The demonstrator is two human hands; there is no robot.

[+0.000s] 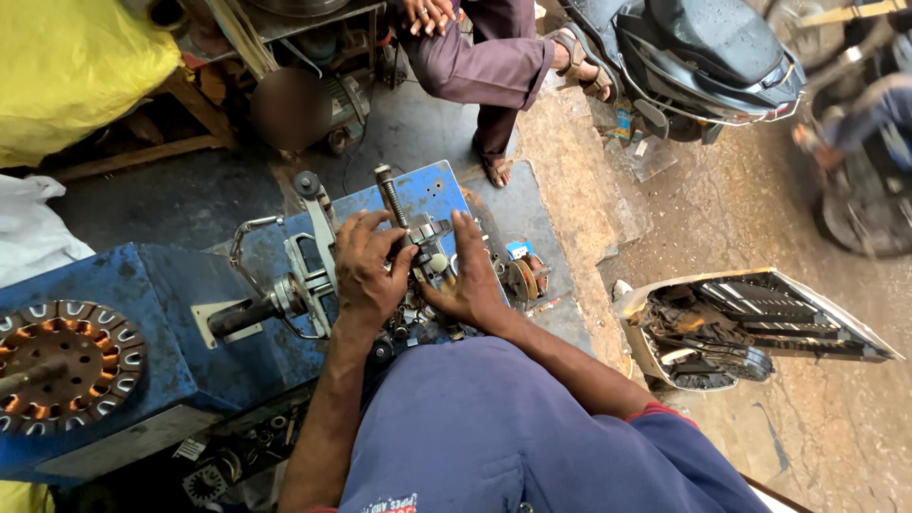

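Both hands, L & R, half-curled gripping metal winder head btwn them.

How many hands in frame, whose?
3. The worker's left hand and right hand grip the metal fixture on the blue machine; a bystander's hand at top. Others may be hidden.

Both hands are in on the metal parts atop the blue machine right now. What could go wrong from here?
1. The left hand and right hand crowd the small metal assembly beside the threaded rod; fingers could get pinched.
2. The crank handle juts out near the left forearm and might be knocked.
3. Loose small parts below the blue machine could swallow anything dropped.
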